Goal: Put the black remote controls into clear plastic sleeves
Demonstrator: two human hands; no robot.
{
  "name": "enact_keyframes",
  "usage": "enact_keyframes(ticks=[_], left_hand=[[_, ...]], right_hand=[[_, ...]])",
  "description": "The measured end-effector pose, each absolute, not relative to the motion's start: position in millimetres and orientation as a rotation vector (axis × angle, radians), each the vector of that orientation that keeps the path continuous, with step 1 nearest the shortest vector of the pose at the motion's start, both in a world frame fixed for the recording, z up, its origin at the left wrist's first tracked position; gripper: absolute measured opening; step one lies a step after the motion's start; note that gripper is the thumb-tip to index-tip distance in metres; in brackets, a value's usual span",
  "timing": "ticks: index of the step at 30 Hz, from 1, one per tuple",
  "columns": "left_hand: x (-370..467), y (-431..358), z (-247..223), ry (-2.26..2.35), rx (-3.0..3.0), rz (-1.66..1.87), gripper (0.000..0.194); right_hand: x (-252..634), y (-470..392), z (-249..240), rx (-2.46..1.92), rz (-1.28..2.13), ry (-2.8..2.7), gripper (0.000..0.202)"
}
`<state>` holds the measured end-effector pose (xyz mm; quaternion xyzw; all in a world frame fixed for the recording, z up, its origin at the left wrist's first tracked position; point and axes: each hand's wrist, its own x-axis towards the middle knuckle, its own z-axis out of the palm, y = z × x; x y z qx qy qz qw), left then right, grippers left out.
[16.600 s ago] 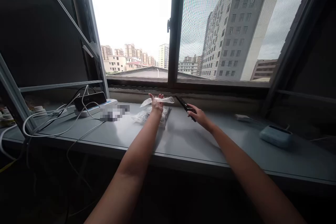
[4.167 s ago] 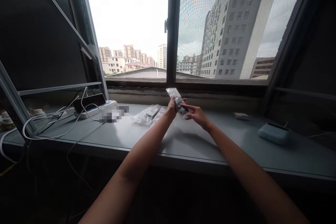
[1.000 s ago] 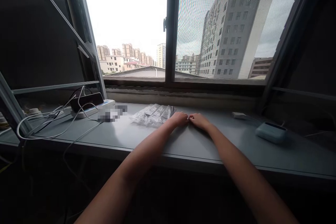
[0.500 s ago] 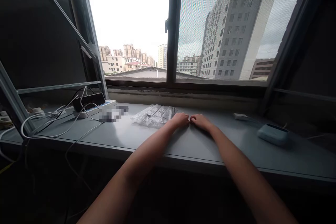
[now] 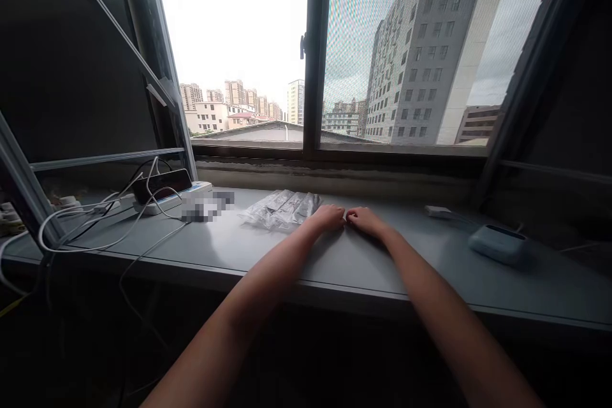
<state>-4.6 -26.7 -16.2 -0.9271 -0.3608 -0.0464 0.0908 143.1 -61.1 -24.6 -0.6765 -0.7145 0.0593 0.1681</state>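
Both hands rest on the grey tabletop (image 5: 356, 264), close together near its middle. My left hand (image 5: 329, 217) lies with curled fingers just right of a clear plastic bag (image 5: 280, 209) with dark pieces showing through. My right hand (image 5: 364, 220) is curled too, a narrow gap from the left one. The fingers are bent inward, and nothing can be made out in either hand; the palms are hidden.
On the left, white cables (image 5: 102, 247) loop around a power strip (image 5: 201, 189) and a black device (image 5: 161, 186). To the right stand a blue-grey box (image 5: 498, 244) and a small white adapter (image 5: 437, 211). A window runs behind.
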Motion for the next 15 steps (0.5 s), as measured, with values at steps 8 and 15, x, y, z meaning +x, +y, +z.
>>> enact_keyframes(ticks=[8, 15], left_hand=[[-3.9, -23.1, -19.1, -1.063, -2.749, -0.140, 0.035], [-4.1, -25.5, -16.8, -1.074, -2.752, -0.137, 0.035]], right_hand=[[143.6, -60.2, -25.7, -1.919, 0.170, -2.029, 0.028], [144.0, -60.1, -25.8, -1.915, 0.185, -2.018, 0.026]])
